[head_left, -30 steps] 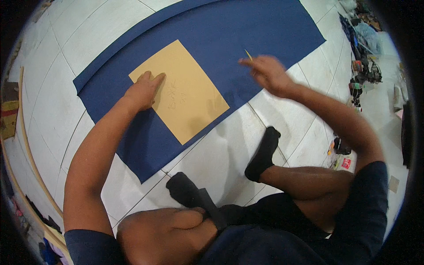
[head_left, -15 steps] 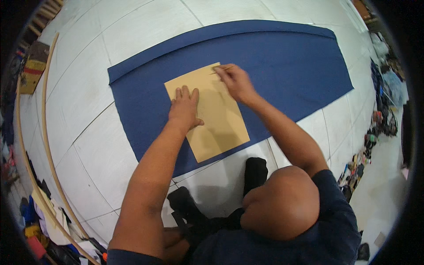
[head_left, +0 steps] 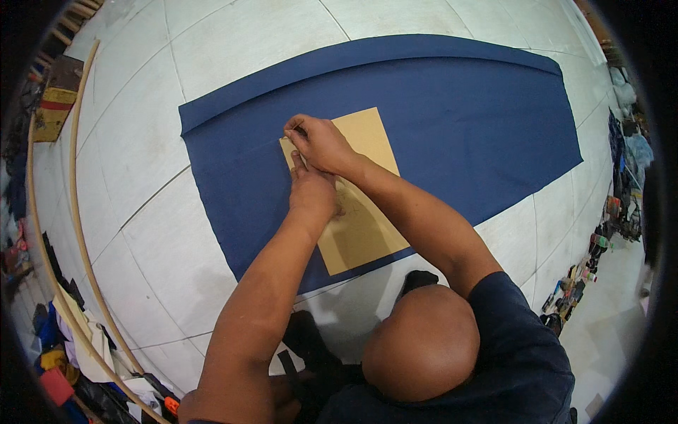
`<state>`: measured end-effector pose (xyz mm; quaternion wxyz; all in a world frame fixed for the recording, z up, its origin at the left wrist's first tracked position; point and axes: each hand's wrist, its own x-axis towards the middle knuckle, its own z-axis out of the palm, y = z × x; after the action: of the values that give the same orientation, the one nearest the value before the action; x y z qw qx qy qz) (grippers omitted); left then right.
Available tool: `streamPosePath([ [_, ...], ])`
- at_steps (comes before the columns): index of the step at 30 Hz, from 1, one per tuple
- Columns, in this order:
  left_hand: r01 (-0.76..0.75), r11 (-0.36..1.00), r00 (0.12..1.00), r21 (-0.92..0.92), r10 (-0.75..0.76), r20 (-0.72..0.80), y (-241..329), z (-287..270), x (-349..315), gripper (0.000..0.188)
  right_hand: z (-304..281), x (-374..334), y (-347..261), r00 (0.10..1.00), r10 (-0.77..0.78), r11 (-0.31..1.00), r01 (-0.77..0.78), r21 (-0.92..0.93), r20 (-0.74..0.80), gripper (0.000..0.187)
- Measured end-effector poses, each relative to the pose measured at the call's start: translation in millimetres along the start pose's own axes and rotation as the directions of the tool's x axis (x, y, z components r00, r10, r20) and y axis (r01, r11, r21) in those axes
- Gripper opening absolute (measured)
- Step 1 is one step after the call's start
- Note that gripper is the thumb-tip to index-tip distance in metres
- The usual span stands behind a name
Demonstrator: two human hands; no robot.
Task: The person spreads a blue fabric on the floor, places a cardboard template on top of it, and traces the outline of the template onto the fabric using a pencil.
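A tan rectangular sheet of card (head_left: 368, 235) lies on a wide piece of dark blue cloth (head_left: 487, 116) spread over the floor. My left hand (head_left: 313, 192) rests flat on the card along its left edge, fingers pointing to the far side. Above its fingertips, my right hand (head_left: 318, 143) is closed in a pinch at the card's far left corner. It grips a thin pencil-like stick, now mostly hidden by the fingers. My right wrist crosses over the left hand and covers part of it. The cloth's far edge is folded over in a long band.
The floor is of pale tiles (head_left: 159, 265). Two long curved wooden strips (head_left: 74, 169) run along the left, near a cardboard box (head_left: 58, 99). Piled fabrics (head_left: 81, 339) lie at the lower left. Assorted small items (head_left: 568, 290) and bags line the right side.
My right hand has moved left across the card, from its far right corner to its far left one. My left hand stays pressed on the card.
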<state>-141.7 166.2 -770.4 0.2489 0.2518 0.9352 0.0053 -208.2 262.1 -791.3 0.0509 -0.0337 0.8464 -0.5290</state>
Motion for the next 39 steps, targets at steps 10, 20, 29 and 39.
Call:
streamPosePath([
  [10,-0.002,0.997,0.999,-0.078,0.006,0.051,-1,-3,4,0.11,0,3,2,0.998,-0.062,0.994,0.063,-0.093,0.018,0.021],
  [20,0.047,0.994,0.995,-0.094,-0.038,0.089,3,-21,0,0.129,-80,-19,35,0.985,0.014,0.948,-0.068,-0.31,-0.172,0.021],
  [29,0.06,0.998,0.986,-0.024,-0.056,0.156,13,-34,5,0.132,-116,-29,61,0.929,0.06,0.952,-0.162,-0.258,-0.364,0.022],
  [39,0.072,0.997,0.984,-0.025,-0.066,0.166,16,-39,4,0.132,-113,-31,69,0.883,0.199,0.966,-0.249,-0.064,-0.424,0.022],
])
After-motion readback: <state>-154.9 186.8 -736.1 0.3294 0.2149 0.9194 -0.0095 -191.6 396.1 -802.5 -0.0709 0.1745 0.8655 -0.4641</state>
